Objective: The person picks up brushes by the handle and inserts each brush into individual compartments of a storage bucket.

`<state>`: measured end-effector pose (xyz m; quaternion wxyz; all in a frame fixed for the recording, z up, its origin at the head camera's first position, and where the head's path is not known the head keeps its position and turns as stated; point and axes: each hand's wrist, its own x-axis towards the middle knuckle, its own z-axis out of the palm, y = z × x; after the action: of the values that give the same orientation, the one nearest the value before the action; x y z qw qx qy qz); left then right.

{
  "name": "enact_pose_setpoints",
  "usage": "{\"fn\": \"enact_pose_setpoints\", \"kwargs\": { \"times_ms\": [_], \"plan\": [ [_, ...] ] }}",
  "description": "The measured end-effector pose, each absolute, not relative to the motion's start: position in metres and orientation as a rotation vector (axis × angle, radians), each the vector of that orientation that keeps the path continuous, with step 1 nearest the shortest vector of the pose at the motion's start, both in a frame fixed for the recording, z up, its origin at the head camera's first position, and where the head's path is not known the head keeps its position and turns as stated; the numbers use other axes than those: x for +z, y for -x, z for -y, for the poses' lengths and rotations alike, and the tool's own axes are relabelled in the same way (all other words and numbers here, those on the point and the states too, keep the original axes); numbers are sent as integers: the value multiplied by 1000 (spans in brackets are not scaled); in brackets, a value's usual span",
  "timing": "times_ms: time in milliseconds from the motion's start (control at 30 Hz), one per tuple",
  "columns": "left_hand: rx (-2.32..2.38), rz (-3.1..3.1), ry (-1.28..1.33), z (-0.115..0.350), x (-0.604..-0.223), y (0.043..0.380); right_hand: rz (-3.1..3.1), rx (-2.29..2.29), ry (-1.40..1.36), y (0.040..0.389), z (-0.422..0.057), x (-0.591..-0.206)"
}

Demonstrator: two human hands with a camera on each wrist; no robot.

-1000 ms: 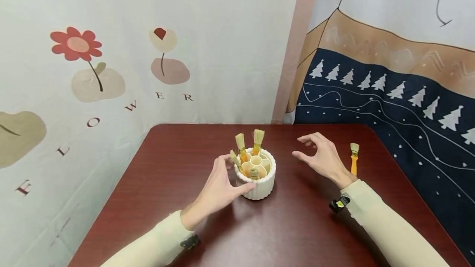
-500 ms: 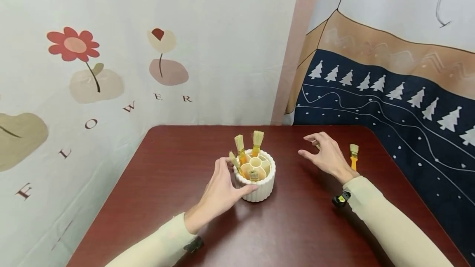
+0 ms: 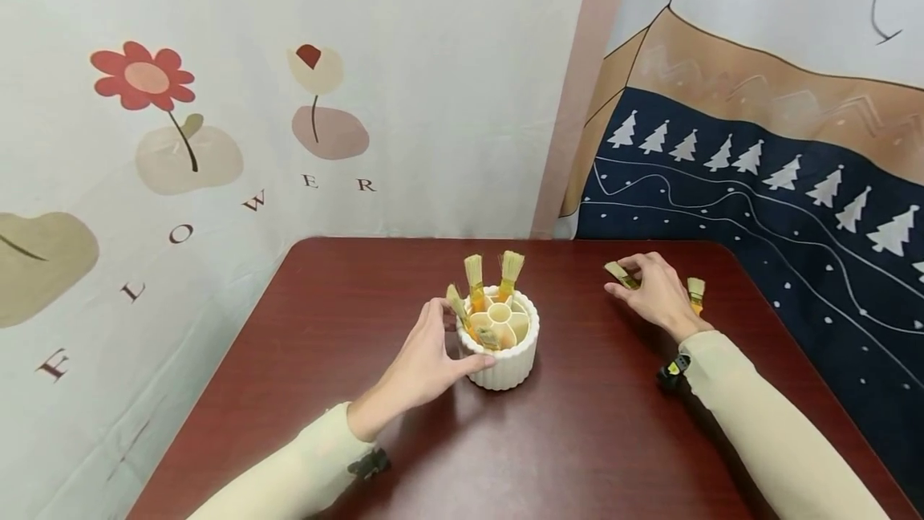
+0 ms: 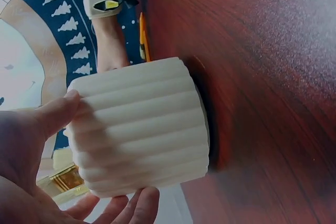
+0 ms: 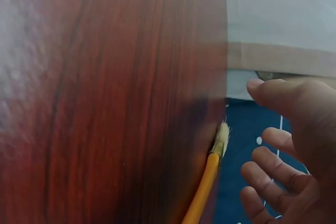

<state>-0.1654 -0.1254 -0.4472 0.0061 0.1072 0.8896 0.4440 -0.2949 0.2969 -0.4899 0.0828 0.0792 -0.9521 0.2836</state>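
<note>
Operator: What is at my left hand?

Observer: Your left hand point(image 3: 424, 370) grips the round white fluted holder point(image 3: 509, 367), thumb across its near side, fingers round its left. Four pale-bristled brushes point(image 3: 473, 273) stand in its petal-shaped compartments, bristles up; one leans towards your left fingers.

Operator: And my right?

Observer: Your right hand point(image 3: 655, 293) is relaxed and grasps nothing, thumb and fingers apart. Just below it, on the glossy red-brown table point(image 3: 563, 440), lies a flat beige-bristled brush with an orange handle point(image 5: 206, 178). From the head view its bristles show at the gap between your thumb and forefinger; the right wrist view shows it clear of your fingers.

Operator: Anything in the way?

Observer: From above, your own hand covers that brush's handle. A second orange-handled brush point(image 3: 696, 294) lies just to the right, partly hidden by your hand and wrist.

Operator: Beyond that?

Observer: Past the table hang a white cloth printed with flowers point(image 3: 447, 119) and, rightward, a dark blue panel with white trees point(image 3: 664, 183).
</note>
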Motion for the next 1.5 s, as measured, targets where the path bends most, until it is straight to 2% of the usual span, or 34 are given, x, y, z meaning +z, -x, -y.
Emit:
{"fn": "enact_pose_setpoints", "kwargs": {
  "times_ms": [567,1500],
  "plan": [
    [1348,-2780,-406,126,-445,169,2981,767,-93,304,-319,-497],
    [1323,-2774,-532,143,-448,177,2950,760,-55,306,-309,-497]
  ]
}}
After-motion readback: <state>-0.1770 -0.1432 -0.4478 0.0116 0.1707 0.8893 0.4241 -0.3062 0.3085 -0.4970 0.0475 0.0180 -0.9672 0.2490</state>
